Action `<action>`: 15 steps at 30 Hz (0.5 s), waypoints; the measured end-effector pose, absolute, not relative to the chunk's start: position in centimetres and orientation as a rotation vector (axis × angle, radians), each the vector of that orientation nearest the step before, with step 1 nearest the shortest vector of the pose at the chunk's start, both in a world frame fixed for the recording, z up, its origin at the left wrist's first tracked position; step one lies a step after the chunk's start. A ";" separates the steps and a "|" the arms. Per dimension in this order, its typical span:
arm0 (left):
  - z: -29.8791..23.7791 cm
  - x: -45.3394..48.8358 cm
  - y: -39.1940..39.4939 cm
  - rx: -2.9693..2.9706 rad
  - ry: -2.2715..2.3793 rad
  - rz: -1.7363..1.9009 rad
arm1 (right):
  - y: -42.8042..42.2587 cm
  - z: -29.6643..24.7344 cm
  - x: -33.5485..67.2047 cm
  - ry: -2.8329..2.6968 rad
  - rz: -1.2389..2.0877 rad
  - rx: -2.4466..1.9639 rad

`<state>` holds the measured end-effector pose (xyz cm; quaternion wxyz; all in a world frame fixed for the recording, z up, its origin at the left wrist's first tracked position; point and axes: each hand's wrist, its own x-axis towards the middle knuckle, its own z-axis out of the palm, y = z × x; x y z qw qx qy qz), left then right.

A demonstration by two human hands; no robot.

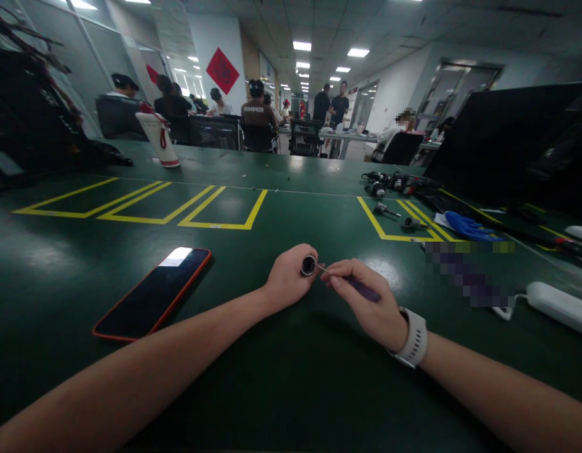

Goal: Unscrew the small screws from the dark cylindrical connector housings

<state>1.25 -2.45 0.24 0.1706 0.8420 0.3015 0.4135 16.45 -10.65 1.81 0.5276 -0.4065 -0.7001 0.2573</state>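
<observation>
My left hand (pixel 287 277) rests on the green table (pixel 281 220), closed around a small round metal part (pixel 308 265) with a dark opening that faces up. My right hand (pixel 366 302), with a white watch on the wrist, pinches a thin screwdriver with a dark purple handle (pixel 361 289). Its metal tip reaches to the rim of the round part. Both forearms lie on the table towards me.
A phone in an orange case (pixel 153 292) lies left of my hands. Yellow tape boxes (pixel 139 201) mark the table. Several small metal parts (pixel 394 185), a blue glove (pixel 467 226) and a white power strip (pixel 559 305) lie right. A white cup (pixel 158 138) stands far left. People sit beyond.
</observation>
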 end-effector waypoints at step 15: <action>0.5 1.2 -2.2 2.246 0.791 1.188 | -9.6 1.8 16.2 -1.068 1.226 -0.845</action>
